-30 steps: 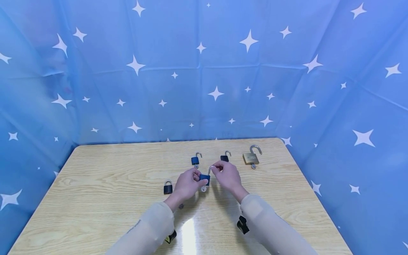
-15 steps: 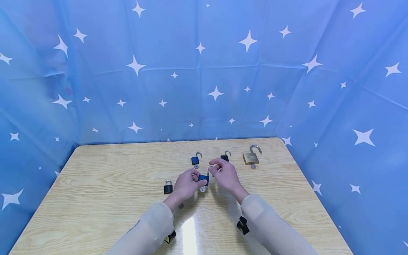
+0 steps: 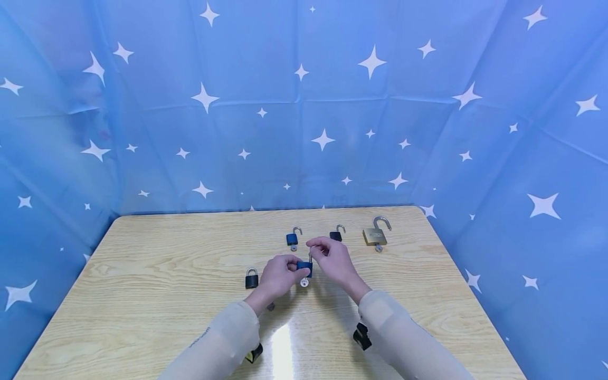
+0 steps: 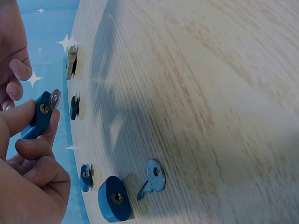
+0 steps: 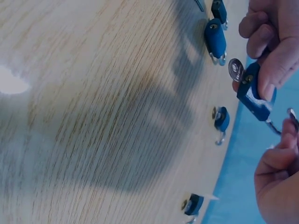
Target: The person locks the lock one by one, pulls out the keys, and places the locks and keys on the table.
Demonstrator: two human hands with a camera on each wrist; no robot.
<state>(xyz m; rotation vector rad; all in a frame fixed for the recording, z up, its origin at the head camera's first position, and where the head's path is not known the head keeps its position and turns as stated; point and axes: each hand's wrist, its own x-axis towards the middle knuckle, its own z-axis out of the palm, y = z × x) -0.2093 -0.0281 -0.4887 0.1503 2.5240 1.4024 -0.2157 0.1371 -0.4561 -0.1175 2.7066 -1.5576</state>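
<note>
My left hand pinches a blue padlock between thumb and fingers, and my right hand pinches the upper part of its shackle. The padlock is held between the two hands, lifted above the wooden table. The shackle is raised, and in the right wrist view its free end stands outside the body. A key is in the lock, with its round head below the body. The left thumb covers a part of the body.

Behind the hands there are three other padlocks, each with its shackle out: a second blue padlock, a black padlock just beyond the right hand, and a big brass padlock farther to the right. To the left of my left wrist lies a dark padlock, its shackle down in the body. A loose key lies near it; in the head view my left wrist partly hides this key. Beside each sleeve I see a black object, partly hidden, and I cannot tell what it is. A blue curtain with white stars stands behind the table.
</note>
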